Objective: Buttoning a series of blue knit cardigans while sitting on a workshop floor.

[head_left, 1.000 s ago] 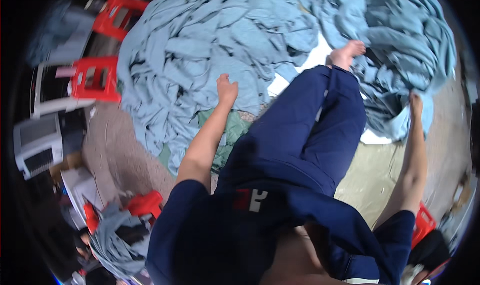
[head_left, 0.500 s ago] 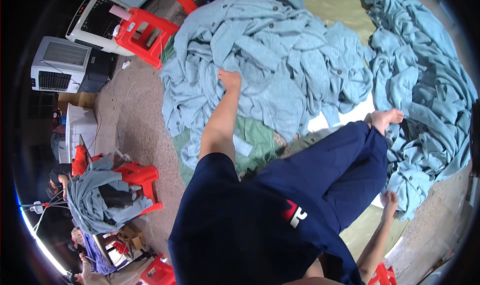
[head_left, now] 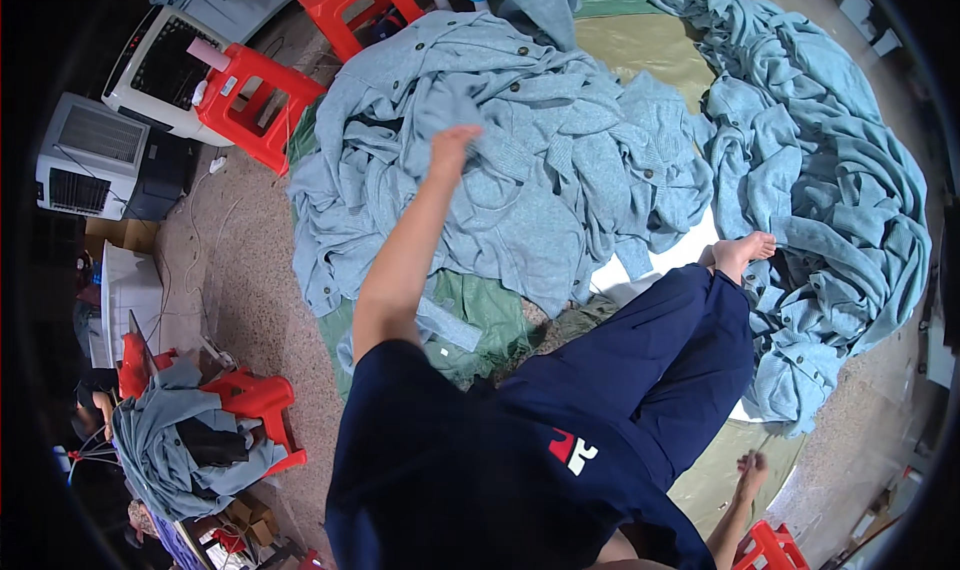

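Observation:
A large heap of light blue knit cardigans (head_left: 560,160) with dark buttons lies in front of me. My left hand (head_left: 455,150) is over its middle, the arm stretched out. The fingers are partly smeared by motion but look closed on a cardigan's fabric (head_left: 450,108), which is blurred too. My right hand (head_left: 752,467) hangs low at the right, apart from the garments, fingers loosely bent and apart, nothing seen in it. A long second heap of the same cardigans (head_left: 850,200) runs down the right side, its lower end nearest that hand.
Green sheeting (head_left: 480,315) and olive sheeting (head_left: 660,45) lie under the heaps. My bare foot (head_left: 742,253) rests between them. At the left stand red stools (head_left: 255,105), air coolers (head_left: 95,160) and a draped red stool (head_left: 250,395). Another red stool (head_left: 770,547) is behind my right hand.
My right hand has drawn back from the lower end of the right heap. My left hand has shifted over the front heap, and the fabric beside it moves. The whole view has turned slightly.

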Demonstrator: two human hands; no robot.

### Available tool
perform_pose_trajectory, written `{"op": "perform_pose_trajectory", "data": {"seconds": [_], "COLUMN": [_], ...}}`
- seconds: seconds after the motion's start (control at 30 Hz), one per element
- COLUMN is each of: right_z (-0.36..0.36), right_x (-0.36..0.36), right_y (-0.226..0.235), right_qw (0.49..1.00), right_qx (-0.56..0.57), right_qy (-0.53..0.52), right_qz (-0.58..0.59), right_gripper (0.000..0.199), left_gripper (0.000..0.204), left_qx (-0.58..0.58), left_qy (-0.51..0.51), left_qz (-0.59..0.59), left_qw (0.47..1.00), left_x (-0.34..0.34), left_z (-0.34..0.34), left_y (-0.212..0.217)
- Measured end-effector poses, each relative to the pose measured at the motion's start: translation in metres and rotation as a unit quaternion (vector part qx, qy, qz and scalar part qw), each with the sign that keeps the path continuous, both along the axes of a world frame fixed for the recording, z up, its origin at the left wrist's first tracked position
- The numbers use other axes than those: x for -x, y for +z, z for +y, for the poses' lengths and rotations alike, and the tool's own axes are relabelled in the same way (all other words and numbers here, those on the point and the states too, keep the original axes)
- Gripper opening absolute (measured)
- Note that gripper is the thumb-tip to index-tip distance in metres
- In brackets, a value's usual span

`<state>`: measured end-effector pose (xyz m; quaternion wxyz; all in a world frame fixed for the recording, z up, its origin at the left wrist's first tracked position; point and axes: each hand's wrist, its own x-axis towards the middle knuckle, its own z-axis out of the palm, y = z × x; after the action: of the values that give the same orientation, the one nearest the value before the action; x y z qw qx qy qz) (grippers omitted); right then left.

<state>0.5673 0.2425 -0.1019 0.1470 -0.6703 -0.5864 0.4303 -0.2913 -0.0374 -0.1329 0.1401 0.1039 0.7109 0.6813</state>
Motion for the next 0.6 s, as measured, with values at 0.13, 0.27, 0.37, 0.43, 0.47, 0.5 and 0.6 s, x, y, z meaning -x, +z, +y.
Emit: {"op": "perform_pose_trajectory", "data": {"seconds": [0.13, 0.27, 0.37, 0.43, 0.47, 0.5, 0.6], "right_z": [-0.005, -0.048, -0.089, -0.109, -0.113, -0.122, -0.133], "right_x": [0.163, 0.331, 0.412, 0.439, 0.446, 0.458, 0.449], "right_y": [0.056, 0.103, 0.116, 0.113, 0.129, 0.141, 0.152], "right_qw": [0.983, 0.946, 0.837, 0.828, 0.836, 0.816, 0.804], "right_qx": [-0.148, -0.024, 0.270, 0.316, 0.322, 0.315, 0.377], "right_qy": [0.102, 0.252, 0.327, 0.289, 0.362, 0.412, 0.317], "right_qz": [0.042, 0.200, 0.346, 0.361, 0.258, 0.257, 0.331], "right_gripper": [0.020, 0.022, 0.045, 0.055, 0.053, 0.051, 0.051], "left_gripper": [0.016, 0.017, 0.016, 0.017, 0.018, 0.019, 0.019], "left_qx": [-0.046, -0.089, -0.105, -0.120, -0.149, -0.161, -0.152], "left_qy": [-0.217, -0.345, -0.483, -0.561, -0.581, -0.604, -0.656], "left_qz": [-0.139, -0.193, -0.128, -0.109, -0.139, -0.135, -0.176], "left_qw": [0.965, 0.914, 0.860, 0.812, 0.788, 0.769, 0.718], "left_x": [-0.143, -0.246, -0.304, -0.329, -0.343, -0.354, -0.363], "left_z": [0.012, 0.014, 0.012, 0.017, 0.014, 0.014, 0.012], "left_y": [0.063, 0.116, 0.150, 0.171, 0.171, 0.175, 0.191]}}
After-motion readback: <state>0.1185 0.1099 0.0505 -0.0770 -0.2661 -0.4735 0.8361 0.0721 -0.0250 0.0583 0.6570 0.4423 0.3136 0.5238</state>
